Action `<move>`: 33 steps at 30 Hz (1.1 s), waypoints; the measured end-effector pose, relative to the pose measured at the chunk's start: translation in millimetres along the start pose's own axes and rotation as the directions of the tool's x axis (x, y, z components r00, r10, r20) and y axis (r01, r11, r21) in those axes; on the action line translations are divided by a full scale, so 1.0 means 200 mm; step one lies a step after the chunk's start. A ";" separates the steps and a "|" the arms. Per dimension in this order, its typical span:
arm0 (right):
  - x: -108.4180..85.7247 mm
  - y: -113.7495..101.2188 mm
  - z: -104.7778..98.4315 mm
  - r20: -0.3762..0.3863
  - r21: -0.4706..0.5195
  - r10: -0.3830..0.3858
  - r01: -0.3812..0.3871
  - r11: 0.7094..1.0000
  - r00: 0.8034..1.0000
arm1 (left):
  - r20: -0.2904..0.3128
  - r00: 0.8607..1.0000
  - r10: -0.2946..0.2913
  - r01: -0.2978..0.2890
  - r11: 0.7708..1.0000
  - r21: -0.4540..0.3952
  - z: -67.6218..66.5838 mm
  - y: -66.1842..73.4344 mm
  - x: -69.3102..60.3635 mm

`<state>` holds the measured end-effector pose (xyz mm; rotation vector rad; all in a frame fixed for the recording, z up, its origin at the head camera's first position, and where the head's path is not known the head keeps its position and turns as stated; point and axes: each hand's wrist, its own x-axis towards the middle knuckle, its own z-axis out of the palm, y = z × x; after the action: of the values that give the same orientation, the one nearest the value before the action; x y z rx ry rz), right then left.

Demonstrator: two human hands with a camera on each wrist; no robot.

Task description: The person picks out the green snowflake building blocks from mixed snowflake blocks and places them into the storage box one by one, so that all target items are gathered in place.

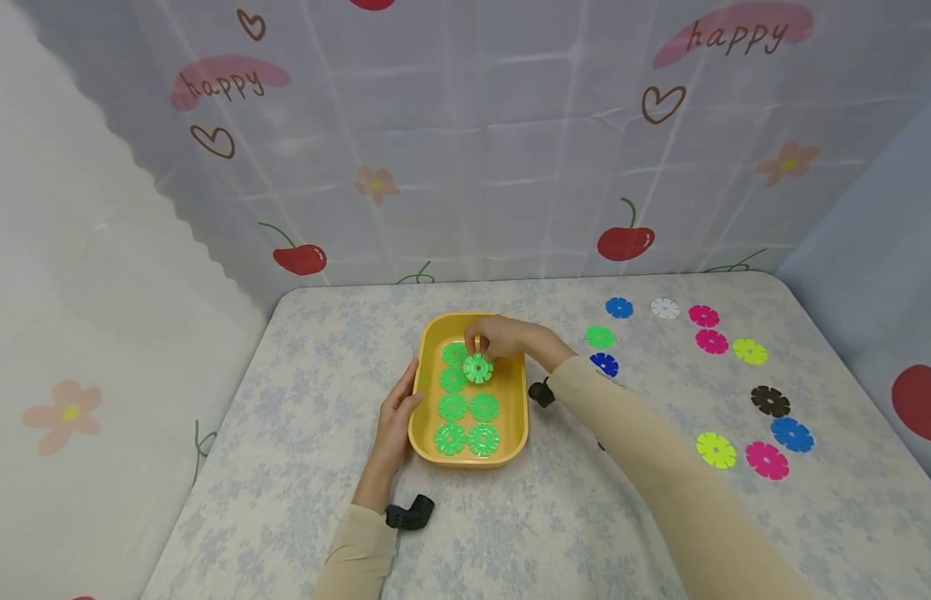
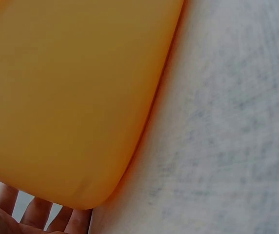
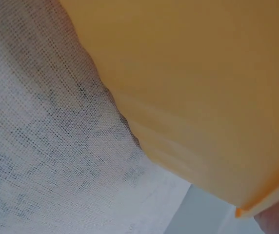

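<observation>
A yellow plastic tray [image 1: 513,427] stands on the cloth-covered table, holding several green flower-shaped discs [image 1: 453,407] laid in two columns. My left hand [image 1: 393,421] grips the tray's left side, thumb at the rim; in the left wrist view its fingers [image 2: 36,212] curl by the tray's outer wall [image 2: 81,97]. Over the tray's far right part, my right hand [image 1: 501,337] pinches a green slotted disc [image 1: 478,367]. The right wrist view shows mostly the tray's outer wall [image 3: 193,87], with a bit of the right hand [image 3: 278,217] at the corner.
Loose slotted discs lie on the table to the right: a green one [image 1: 599,337], a black one [image 1: 770,401], a white one [image 1: 665,308], and several pink, blue and yellow ones. A printed curtain [image 1: 473,150] hangs behind the table's far edge.
</observation>
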<state>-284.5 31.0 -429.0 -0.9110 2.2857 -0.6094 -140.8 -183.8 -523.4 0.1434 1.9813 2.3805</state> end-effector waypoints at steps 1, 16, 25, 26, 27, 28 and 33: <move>0.01 0.00 0.00 0.004 -0.025 0.001 -0.001 1.000 1.000 | 0.002 1.000 0.002 -0.002 1.000 0.001 0.00 0.00 0.00; 0.04 0.01 0.06 0.040 -0.170 0.092 -0.084 0.982 0.995 | -0.002 1.000 0.002 -0.002 1.000 0.019 0.00 0.00 0.00; 0.05 0.00 0.07 0.047 -0.192 0.125 -0.113 0.975 0.991 | -0.007 1.000 -0.006 0.007 1.000 0.027 0.00 0.00 0.00; 0.05 0.00 0.07 0.045 -0.196 0.127 -0.116 0.974 0.991 | -0.007 1.000 -0.006 0.006 1.000 0.027 0.00 0.00 0.00; 0.05 0.00 0.08 0.043 -0.202 0.131 -0.120 0.972 0.990 | -0.006 1.000 -0.006 0.006 1.000 0.025 0.00 0.00 0.00; 0.05 0.00 0.08 0.041 -0.205 0.134 -0.123 0.971 0.990 | -0.004 1.000 -0.005 0.005 1.000 0.022 0.00 0.00 0.00; 0.05 -0.02 0.08 0.037 -0.221 0.141 -0.129 0.967 0.989 | -0.002 1.000 -0.002 0.002 1.000 0.009 0.00 0.00 0.00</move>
<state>-277.3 19.3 -442.3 -0.8515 2.3764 -0.2760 -141.2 -183.9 -523.7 0.1390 1.9923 2.3716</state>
